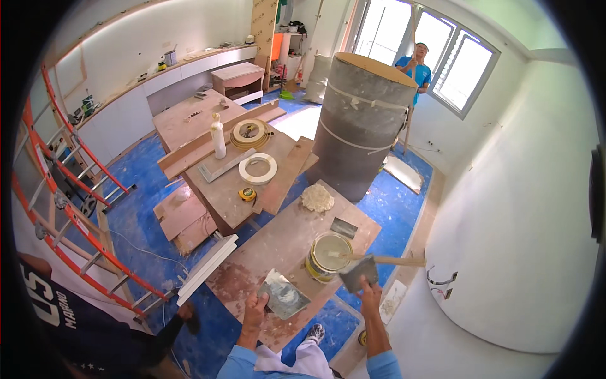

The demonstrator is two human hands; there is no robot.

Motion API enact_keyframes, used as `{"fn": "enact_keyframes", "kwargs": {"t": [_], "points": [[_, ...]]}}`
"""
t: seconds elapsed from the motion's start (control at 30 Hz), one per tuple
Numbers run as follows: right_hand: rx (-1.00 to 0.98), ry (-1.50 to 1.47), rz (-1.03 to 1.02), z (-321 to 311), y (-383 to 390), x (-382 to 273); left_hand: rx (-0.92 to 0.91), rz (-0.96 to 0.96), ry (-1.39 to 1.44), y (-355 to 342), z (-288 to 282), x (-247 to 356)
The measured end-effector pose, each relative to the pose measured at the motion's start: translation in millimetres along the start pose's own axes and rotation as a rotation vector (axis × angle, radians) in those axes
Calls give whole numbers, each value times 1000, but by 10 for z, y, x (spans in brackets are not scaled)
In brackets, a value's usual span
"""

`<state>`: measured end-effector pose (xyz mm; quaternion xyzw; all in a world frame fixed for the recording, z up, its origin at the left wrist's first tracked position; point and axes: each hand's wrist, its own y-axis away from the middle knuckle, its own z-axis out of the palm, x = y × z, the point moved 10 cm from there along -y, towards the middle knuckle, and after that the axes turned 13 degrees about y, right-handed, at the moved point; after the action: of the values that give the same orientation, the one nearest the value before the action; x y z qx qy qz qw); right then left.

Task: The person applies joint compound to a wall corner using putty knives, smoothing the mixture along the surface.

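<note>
My left hand [254,309] grips a flat metal putty blade [291,303] by its edge, with whitish filler smeared over its face. In my right hand [370,295] is a second, darker putty blade [358,273], held beside the bucket and just under the wooden stick [394,260]. That stick juts rightward out of a round bucket [315,268] of pale grey compound. The bucket stands on a pinkish board [243,265] between my hands. Behind it a small dark plate [343,227] and a lumpy cream-coloured clump [317,198] lie on the board.
A second work table [221,196] carries tape rolls, a bottle and a tape measure [247,194]. Beyond stands a big grey cylinder [353,126], with a person in blue [421,66] behind. Orange ladders [82,221] and another person's dark shirt [76,322] are at left; a white wall panel [517,252] at right.
</note>
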<state>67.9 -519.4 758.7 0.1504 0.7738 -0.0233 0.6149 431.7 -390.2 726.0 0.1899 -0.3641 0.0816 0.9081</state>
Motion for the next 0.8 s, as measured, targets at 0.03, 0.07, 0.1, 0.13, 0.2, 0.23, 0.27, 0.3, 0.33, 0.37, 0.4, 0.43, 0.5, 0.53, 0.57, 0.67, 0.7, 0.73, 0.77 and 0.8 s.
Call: {"fn": "enact_keyframes", "kwargs": {"t": [0.03,0.07,0.1,0.13,0.2,0.23,0.27,0.3,0.33,0.37,0.4,0.43,0.5,0.53,0.57,0.67,0.7,0.73,0.77,0.8], "points": [[114,44,-167,-64,-233,-109,25,7,-30,-13,12,-14],[218,86,-333,-82,-353,-341,17,2,-21,-6,-21,-97],[199,147,-386,-27,-505,-471,9,-5,-11,7,-72,-213],[179,217,-434,29,-600,-680,7,-19,2,32,-66,-283],[150,378,-551,129,-750,-935,26,-66,22,116,15,-363],[143,471,-619,170,-806,-1012,30,-91,34,135,97,-402],[128,560,-696,258,-831,-1178,33,-75,33,99,109,-456],[122,585,-747,272,-860,-1335,35,-60,31,44,96,-539],[108,618,-790,279,-806,-1541,46,-54,31,41,65,-622],[98,650,-829,284,-773,-1693,43,-55,27,33,188,-603],[75,646,-865,264,-803,-1765,39,-57,22,-13,329,-588],[50,599,-831,245,-827,-1844,31,-54,18,-49,439,-553],[-5,510,-769,202,-801,-2061,20,-31,-29,-159,433,-617],[-52,490,-751,184,-781,-2166,10,-21,-47,-251,448,-681],[-65,492,-740,148,-777,-2241,23,-32,-100,-343,441,-747],[-83,503,-715,22,-727,-2455,48,-61,-217,-573,510,-880],[-73,511,-720,-53,-652,-2594,41,-64,-223,-646,607,-894],[-71,518,-730,-102,-583,-2723,41,-63,-225,-690,658,-918],[-79,507,-737,-142,-525,-2824,32,-71,-225,-782,645,-989],[-87,500,-748,-184,-456,-2935,23,-77,-220,-905,618,-1080]]}}
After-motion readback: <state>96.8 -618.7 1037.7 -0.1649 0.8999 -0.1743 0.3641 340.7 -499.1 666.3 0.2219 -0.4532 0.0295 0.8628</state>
